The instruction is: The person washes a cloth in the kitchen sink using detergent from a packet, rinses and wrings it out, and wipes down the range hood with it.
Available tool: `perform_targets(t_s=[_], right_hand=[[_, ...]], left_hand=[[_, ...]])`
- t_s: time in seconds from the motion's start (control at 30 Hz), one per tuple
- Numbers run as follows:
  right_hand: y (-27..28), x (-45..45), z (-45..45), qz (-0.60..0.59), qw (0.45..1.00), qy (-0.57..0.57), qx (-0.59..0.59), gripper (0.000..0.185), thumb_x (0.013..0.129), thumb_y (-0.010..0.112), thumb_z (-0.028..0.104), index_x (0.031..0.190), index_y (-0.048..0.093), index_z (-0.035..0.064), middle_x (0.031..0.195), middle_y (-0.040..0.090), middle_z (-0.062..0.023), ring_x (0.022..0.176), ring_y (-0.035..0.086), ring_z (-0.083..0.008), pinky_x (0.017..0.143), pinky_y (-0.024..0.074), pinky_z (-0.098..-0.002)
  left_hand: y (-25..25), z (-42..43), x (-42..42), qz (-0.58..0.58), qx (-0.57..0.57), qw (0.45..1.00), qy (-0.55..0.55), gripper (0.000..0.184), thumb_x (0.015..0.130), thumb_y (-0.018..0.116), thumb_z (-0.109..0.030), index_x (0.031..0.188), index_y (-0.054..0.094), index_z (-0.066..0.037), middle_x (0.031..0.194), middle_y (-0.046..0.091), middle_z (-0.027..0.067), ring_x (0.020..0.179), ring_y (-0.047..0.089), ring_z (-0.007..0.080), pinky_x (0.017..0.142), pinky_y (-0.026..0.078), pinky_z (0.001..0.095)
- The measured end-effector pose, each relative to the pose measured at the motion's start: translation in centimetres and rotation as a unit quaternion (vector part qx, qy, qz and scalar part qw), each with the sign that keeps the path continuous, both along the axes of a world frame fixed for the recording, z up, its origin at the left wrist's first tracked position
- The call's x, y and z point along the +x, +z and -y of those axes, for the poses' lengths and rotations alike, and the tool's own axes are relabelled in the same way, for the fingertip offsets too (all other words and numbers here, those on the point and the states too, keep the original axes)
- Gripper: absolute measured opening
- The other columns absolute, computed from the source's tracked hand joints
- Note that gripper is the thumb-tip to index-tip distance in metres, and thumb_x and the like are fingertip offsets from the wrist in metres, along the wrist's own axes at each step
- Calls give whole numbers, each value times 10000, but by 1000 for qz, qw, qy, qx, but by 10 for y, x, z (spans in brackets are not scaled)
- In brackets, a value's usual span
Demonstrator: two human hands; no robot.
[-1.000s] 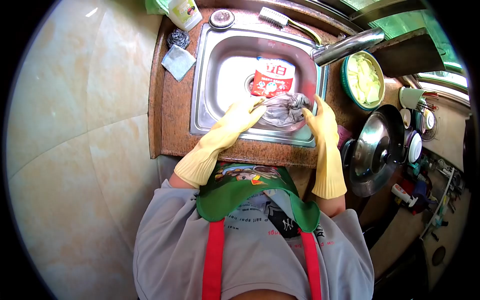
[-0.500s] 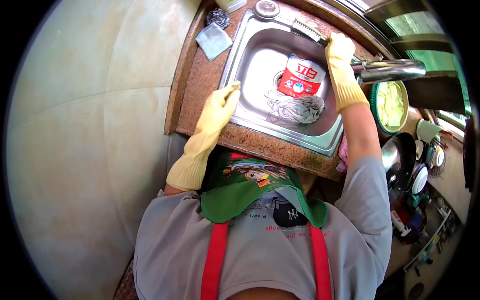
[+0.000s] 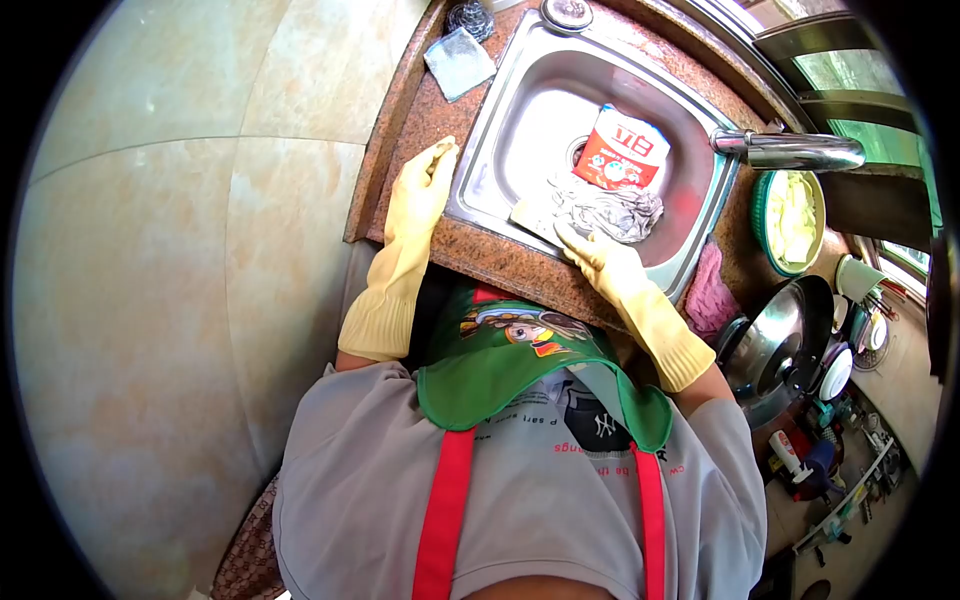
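Yellow rubber gloves cover both my hands. My left hand (image 3: 424, 180) is over the counter just left of the sink (image 3: 480, 165), its fingers loosely bent with nothing visible in them. My right hand (image 3: 605, 262) is at the sink's front edge, closed on a scrub brush (image 3: 533, 217) whose pale head points left; the grip partly hides the handle. Beside the brush, a crumpled grey-white wet cloth (image 3: 615, 213) lies in the basin. A red and white detergent bag (image 3: 622, 150) lies behind the cloth, next to the drain.
A faucet (image 3: 800, 150) reaches in from the right. A light blue cloth (image 3: 459, 65) and a steel scourer (image 3: 470, 20) lie at the back left. At right are a pink cloth (image 3: 710, 290), a basket of pale green pieces (image 3: 793, 222) and a pan lid (image 3: 780, 330).
My right hand has come from the sink's back right rim to its front edge, bringing the brush that lay there. The view has shifted slightly; my left hand stays left of the sink.
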State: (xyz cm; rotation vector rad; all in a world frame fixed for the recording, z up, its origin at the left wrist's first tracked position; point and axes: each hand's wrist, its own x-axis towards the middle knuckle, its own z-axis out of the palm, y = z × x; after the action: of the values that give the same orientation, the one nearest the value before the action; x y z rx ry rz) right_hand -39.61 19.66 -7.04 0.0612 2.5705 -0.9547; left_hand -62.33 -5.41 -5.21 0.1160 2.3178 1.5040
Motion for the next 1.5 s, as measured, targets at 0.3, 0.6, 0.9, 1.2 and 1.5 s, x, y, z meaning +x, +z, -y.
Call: perform_targets(t_s=[0.3,0.6,0.9,1.2,1.5], right_hand=[[22,-40,36,-40,999,7,-11,434,988,657,265,1413,587,314,1010,682,-201,927,676,-409,873,542,-428],[75,-54,19,141,987,-11,-76,386,1038,597,155,1407,598,43,1412,630,-96,1283,579,-175,1066,476,-303],[48,22,-9,51,987,-119,-90,310,988,643,327,1284,688,247,1082,730,-164,1021,691,-375,915,535,-420],[36,-15,13,69,990,-98,-73,311,999,643,309,1300,684,246,1107,729,-162,1038,715,-291,966,526,-384],[-3,-70,100,76,472,-497,-724,439,1010,567,58,1438,492,-9,1400,588,-185,1297,577,-324,1114,474,-450]], left_hand=[[13,-14,-2,22,-20,997,-72,352,1026,622,-194,1308,654,13,1165,747,102,1062,697,137,950,517,254],[4,-34,3,147,44,968,-200,358,1038,590,-179,1333,631,19,1193,737,92,1010,699,122,931,519,261],[0,-100,105,-220,-63,841,-491,314,961,572,-321,1093,719,-77,1058,718,142,985,656,338,916,507,461],[-21,-87,76,-164,-122,841,-500,313,942,535,-367,944,763,-152,954,737,127,967,684,300,939,475,457],[-17,-4,22,-384,-230,791,-416,489,1010,546,-288,1448,540,-70,1530,488,177,1458,372,416,1201,270,572]])
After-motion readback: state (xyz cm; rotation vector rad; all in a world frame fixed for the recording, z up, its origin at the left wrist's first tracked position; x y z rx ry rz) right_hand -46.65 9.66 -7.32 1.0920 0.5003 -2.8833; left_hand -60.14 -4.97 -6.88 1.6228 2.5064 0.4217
